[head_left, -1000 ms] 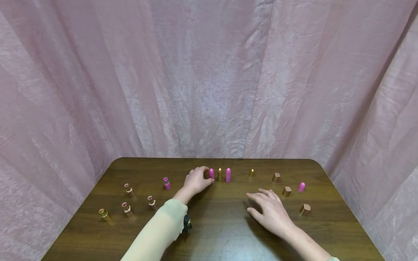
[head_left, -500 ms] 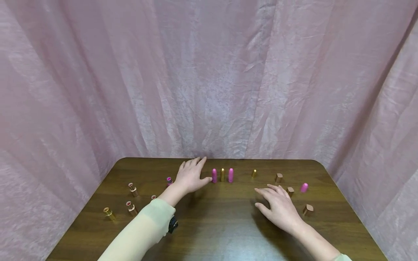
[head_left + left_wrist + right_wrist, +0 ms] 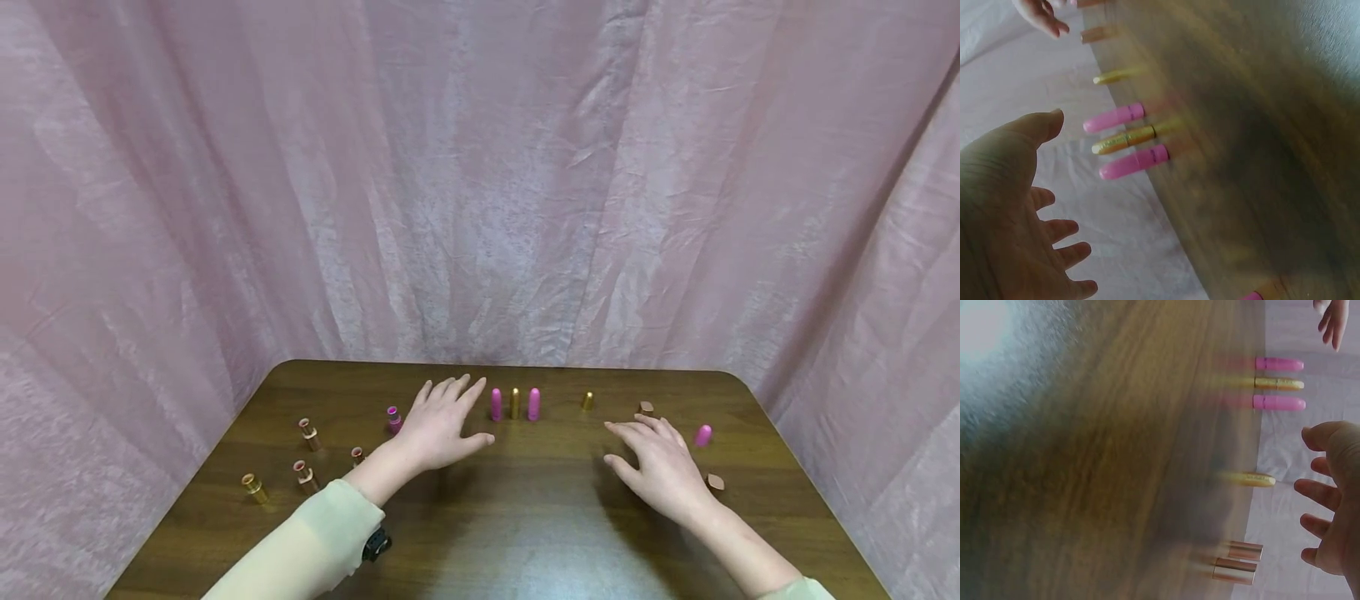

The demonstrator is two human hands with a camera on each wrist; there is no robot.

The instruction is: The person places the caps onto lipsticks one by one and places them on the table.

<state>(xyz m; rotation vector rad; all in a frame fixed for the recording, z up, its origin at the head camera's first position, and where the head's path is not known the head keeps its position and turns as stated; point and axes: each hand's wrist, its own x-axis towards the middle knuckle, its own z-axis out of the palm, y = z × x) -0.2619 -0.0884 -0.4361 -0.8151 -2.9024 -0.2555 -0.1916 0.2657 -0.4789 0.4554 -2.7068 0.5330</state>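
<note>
My left hand point(image 3: 438, 425) hovers over the table with fingers straight and spread, holding nothing. Just right of its fingertips stand a pink lipstick point(image 3: 497, 405), a gold lipstick point(image 3: 514, 403) and another pink lipstick point(image 3: 534, 405), all upright in a row and capped. My right hand point(image 3: 660, 467) is also above the table, its fingers loosely extended and nothing in them. Near it are a gold cap point(image 3: 588, 402), a rose-gold cap point(image 3: 646, 409) behind its fingers, another rose-gold cap point(image 3: 716, 482) and a pink cap point(image 3: 703, 435). One more rose-gold cap point(image 3: 1235, 571) shows in the right wrist view.
Uncapped lipstick bases stand on the left of the wooden table point(image 3: 525, 533): a magenta one point(image 3: 393, 419), a gold one point(image 3: 254, 488) and rose-gold ones, including this lipstick base point(image 3: 309, 433). A pink curtain point(image 3: 480, 208) hangs behind the table.
My left hand has let go of the leftmost pink lipstick, drawn back left and spread its fingers. My right hand has shifted slightly right, now covering one rose-gold cap in the head view.
</note>
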